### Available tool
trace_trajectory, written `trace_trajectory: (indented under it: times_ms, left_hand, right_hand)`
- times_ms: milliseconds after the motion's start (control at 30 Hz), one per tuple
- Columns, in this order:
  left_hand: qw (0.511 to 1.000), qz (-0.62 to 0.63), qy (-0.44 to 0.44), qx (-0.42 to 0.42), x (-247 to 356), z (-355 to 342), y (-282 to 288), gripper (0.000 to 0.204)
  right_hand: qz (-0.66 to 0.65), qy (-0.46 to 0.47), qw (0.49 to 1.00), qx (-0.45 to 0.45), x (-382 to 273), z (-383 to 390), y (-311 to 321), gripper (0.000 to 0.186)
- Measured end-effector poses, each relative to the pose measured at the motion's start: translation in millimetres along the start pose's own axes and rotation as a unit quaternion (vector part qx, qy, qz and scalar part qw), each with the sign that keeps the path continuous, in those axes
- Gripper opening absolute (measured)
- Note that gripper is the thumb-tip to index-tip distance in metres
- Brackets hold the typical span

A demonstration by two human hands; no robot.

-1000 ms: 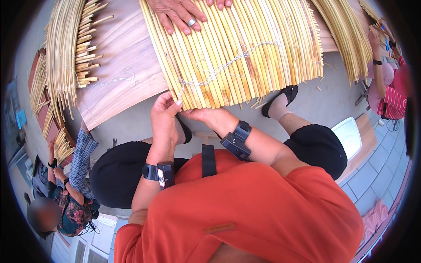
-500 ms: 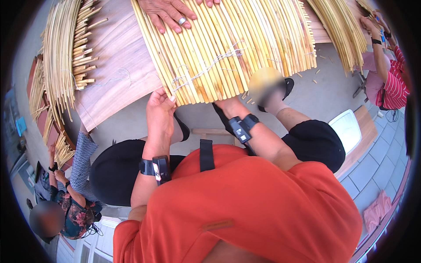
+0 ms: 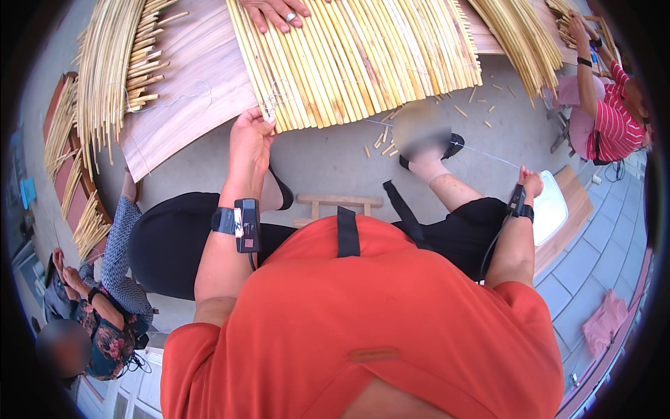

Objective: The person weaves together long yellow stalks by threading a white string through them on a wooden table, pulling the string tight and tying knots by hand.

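A mat of pale yellow sticks (image 3: 356,56) lies on a wood-grain board (image 3: 195,63), knotted white string running near its lower left. My left hand (image 3: 252,136) pinches that lower left corner, thumb on the last stick and string. Far out to the right, by my knee, my right hand (image 3: 529,183) is closed on a thin white string (image 3: 483,155), which stretches taut from beneath the mat's lower edge. Another person's hand (image 3: 271,12), with a silver ring, rests flat on the mat's top left.
Stick bundles (image 3: 105,84) lie left and right (image 3: 520,45) on the boards. Co-workers sit at the left (image 3: 112,328) and right (image 3: 614,119). Below are scattered short pieces (image 3: 460,112), a wooden stool (image 3: 335,202), a white lid (image 3: 551,206) and a pink cloth (image 3: 604,321).
My right hand has left the mat's lower edge and swung far right, drawing the string taut. My left hand stays at the corner, slightly higher in view as the view has shifted.
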State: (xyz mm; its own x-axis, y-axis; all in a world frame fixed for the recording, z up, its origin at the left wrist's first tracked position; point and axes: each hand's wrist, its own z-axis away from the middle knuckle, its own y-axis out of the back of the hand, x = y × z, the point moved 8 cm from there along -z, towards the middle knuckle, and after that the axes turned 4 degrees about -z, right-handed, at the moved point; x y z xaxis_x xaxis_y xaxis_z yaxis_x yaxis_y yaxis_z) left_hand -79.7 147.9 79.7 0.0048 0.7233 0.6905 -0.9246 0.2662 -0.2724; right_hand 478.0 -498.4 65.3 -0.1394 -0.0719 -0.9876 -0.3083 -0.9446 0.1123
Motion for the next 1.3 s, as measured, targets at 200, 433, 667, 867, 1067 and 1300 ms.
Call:
trace_trajectory:
  times_ms: [200,433,667,867,1067,1300]
  left_hand:
    - [0.995,-0.091,0.007,0.047,1,7,16,0.021]
    - [0.996,-0.077,0.005,0.032,-3,4,11,0.021]
    - [0.996,-0.088,0.015,0.031,-3,7,15,0.022]
    - [0.998,-0.052,0.011,0.022,-1,6,10,0.021]
    - [1.000,-0.012,0.002,0.010,-1,6,12,0.021]
    - [1.000,-0.007,-0.009,0.002,-1,8,11,0.020]
  right_hand:
    - [0.196,-0.193,0.876,-0.396,95,294,-227,0.025]
    - [-0.081,-0.526,0.643,-0.550,83,591,-373,0.013]
    - [-0.122,-0.599,0.483,-0.627,73,643,-385,0.030]
    - [-0.116,-0.539,0.525,-0.648,70,620,-392,0.025]
    - [-0.029,-0.633,0.674,-0.380,59,571,-366,0.014]
    - [0.600,-0.004,0.676,-0.427,146,346,-270,0.024]
